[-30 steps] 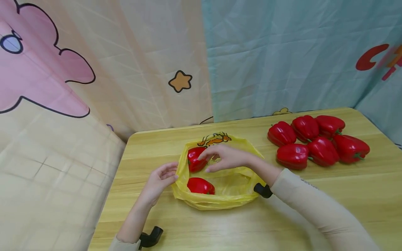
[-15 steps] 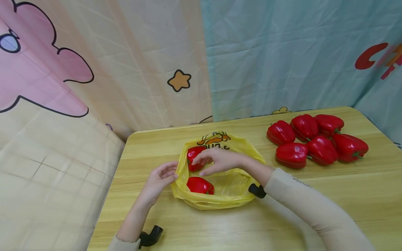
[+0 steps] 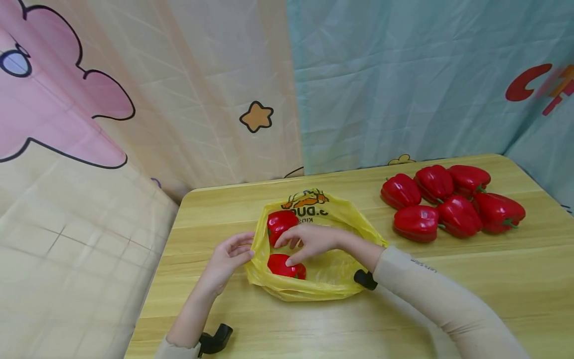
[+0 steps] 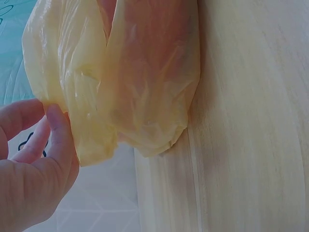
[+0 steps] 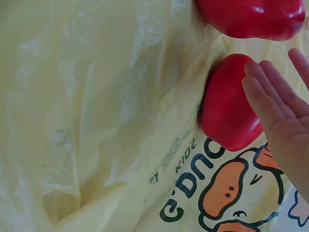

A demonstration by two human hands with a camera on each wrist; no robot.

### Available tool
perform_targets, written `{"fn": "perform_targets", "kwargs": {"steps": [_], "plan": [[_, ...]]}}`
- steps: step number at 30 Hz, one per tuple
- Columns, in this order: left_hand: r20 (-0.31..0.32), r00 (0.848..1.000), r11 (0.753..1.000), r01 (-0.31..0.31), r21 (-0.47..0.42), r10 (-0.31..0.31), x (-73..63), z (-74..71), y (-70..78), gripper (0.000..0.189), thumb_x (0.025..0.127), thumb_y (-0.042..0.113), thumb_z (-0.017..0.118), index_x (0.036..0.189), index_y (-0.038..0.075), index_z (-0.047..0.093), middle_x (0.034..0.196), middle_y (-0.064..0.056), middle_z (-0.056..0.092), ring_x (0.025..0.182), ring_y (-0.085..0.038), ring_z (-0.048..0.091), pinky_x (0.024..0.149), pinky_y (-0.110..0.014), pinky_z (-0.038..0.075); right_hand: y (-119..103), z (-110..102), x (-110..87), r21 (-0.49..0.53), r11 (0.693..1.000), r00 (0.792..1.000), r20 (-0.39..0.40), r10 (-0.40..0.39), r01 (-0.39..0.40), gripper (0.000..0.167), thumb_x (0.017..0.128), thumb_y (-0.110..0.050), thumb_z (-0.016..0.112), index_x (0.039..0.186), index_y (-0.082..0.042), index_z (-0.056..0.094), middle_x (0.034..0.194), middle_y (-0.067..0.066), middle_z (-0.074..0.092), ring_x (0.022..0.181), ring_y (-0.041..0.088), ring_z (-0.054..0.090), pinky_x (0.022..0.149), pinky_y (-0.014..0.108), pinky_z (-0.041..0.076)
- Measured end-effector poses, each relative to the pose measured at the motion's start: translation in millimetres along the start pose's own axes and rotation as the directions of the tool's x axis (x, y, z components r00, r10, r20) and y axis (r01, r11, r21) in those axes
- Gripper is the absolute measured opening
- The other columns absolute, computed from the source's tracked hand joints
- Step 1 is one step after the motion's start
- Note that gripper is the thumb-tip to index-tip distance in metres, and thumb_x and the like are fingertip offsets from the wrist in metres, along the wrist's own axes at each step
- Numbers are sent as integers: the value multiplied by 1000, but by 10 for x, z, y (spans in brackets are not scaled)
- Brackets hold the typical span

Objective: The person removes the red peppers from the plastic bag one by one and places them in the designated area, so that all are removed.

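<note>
A yellow plastic bag (image 3: pixel 314 292) lies mouth-up on the table. My left hand (image 3: pixel 228 262) pinches the left edge of its opening between thumb and fingers; in the left wrist view the thin plastic (image 4: pixel 91 130) hangs from the fingertips. Inside, at the left, are two red bell peppers, a rear one (image 3: pixel 278 223) and a front one (image 3: pixel 280 266). Over the bag's mouth reaches my right hand (image 3: pixel 314 240), its fingers spread and holding nothing. The right wrist view has its fairly straight fingers (image 5: pixel 270 101) beside one pepper (image 5: pixel 228 104); whether they touch is unclear.
Several more red bell peppers (image 3: pixel 457 215) lie grouped on the wooden table (image 3: pixel 314 329) at the back right. A printed curtain (image 3: pixel 202 99) hangs behind the table and along its left side. Each wrist carries a black camera mount (image 3: pixel 216 339).
My right hand has moved a little left and toward me, lower over the front pepper in the bag. My left hand keeps its hold on the bag's edge.
</note>
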State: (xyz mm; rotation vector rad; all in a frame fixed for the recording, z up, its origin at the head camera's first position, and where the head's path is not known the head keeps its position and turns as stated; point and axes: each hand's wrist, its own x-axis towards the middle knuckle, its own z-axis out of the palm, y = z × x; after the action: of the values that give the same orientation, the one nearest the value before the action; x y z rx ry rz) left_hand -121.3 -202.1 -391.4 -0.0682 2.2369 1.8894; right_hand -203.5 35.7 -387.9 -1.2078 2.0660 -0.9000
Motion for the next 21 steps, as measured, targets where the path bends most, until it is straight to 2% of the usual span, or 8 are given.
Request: {"fn": "perform_targets", "kwargs": {"steps": [9, 21], "plan": [[7, 1000, 1000, -1, -2, 1, -1, -5, 0, 44, 87, 0, 61, 130, -2, 48, 123, -19, 52, 104, -24, 55, 81, -22, 49, 20, 89, 13, 55, 997, 997, 52, 49, -52, 41, 84, -28, 69, 121, -17, 57, 111, -4, 58, 98, 12, 57, 83, 23, 47], [5, 1000, 1000, 3, 1, -3, 6, -3, -2, 44, 87, 0, 60, 130, -2, 48, 123, -19, 52, 104, -24, 55, 81, -23, 49, 72, 132, 31, 85, 991, 992, 87, 97, -104, 50, 82, -34, 69, 127, -21, 53, 112, -5, 55, 98, 10, 54, 82, 23, 46]]}}
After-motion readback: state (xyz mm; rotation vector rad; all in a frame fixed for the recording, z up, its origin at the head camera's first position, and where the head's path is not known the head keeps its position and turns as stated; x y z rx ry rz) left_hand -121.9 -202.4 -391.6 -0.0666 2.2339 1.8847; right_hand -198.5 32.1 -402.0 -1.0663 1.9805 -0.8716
